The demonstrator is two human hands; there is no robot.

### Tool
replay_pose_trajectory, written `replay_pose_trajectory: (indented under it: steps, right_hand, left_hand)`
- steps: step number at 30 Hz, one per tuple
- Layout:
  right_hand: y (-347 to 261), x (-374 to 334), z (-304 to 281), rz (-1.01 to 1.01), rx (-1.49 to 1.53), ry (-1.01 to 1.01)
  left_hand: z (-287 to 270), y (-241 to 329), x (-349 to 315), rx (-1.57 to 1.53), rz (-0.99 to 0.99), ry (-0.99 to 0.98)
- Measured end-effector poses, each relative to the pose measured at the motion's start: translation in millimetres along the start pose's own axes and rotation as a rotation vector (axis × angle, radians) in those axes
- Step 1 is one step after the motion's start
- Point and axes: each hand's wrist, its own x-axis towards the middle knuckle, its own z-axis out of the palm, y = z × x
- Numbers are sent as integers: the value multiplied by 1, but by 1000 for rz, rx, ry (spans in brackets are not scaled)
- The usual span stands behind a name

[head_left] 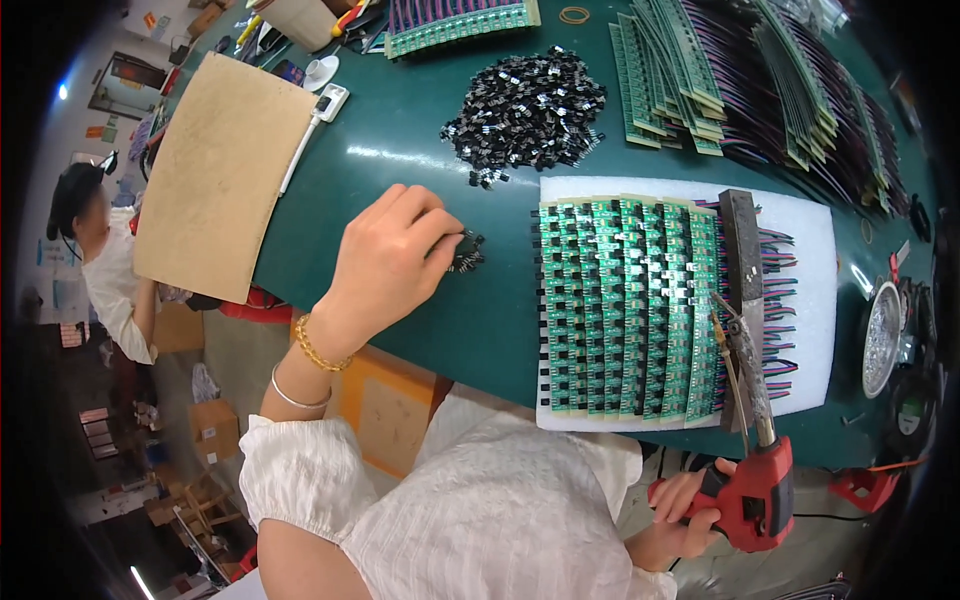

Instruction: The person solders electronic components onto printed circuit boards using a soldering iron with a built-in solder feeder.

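Two hands busy: left hand point(385, 255) has fingers pinched together on a few black parts point(465, 252) on the green table point(400, 170), left of the boards point(625, 305). Right hand point(690, 510) is clamped round the red solder gun point(755, 470). I'd grab fewer parts and keep the tip steady.

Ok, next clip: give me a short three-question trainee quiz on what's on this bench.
1. True or false: the right hand grips a red soldering gun.
2. What does the left hand pinch? A) a few small black components B) a rubber band C) a cup
3. The rows of green circuit boards lie on a white ____ sheet.

Key: 1 true; 2 A; 3 foam.
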Motion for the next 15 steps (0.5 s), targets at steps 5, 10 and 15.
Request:
replay_pose_trajectory:
  steps: [5, 10, 15]
  right_hand:
    - [-3, 1, 2, -7, -34, -6]
    - [-2, 4, -2, 10, -6, -38]
    - [-1, 11, 2, 11, -18, -15]
  left_hand:
    - [6, 3, -1, -182, -99, 92]
    - [4, 19, 5, -268, -153, 123]
    - [5, 54, 20, -669, -321, 107]
